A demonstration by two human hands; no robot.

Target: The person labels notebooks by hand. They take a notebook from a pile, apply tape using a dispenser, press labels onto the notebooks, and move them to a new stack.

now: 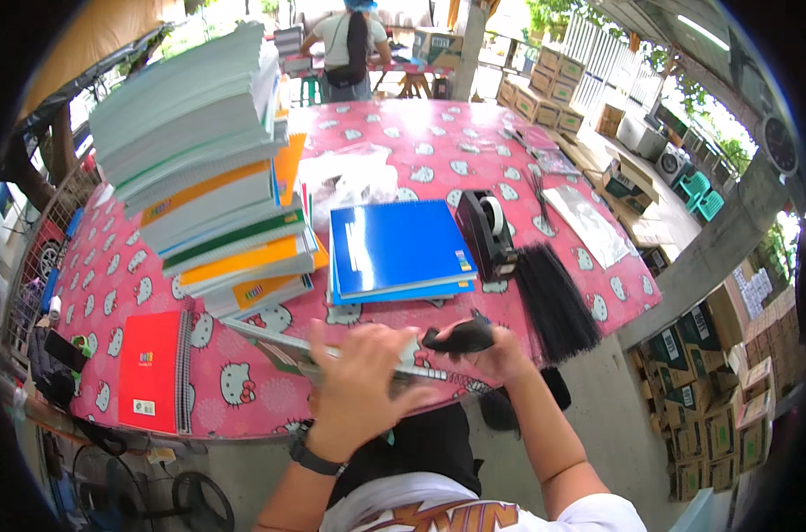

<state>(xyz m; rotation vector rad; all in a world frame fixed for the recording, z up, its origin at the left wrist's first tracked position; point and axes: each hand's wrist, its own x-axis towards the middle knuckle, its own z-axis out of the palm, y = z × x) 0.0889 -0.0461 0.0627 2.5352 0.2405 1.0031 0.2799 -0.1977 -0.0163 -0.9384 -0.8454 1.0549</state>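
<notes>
Left hand [358, 381]: you are spreading it against a tilted notebook [285, 354] | Right hand [504, 356]: you are gripping a black tool [460, 338] | Notebook: slanting at the counter's [270, 415] near edge, before blue notebooks [401, 246]

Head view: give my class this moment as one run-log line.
left hand: on tilted green-and-white notebook | right hand: gripping black handheld tool | nearby: glossy blue rectangular notebook, red spiral notebook, black tape dispenser
</notes>
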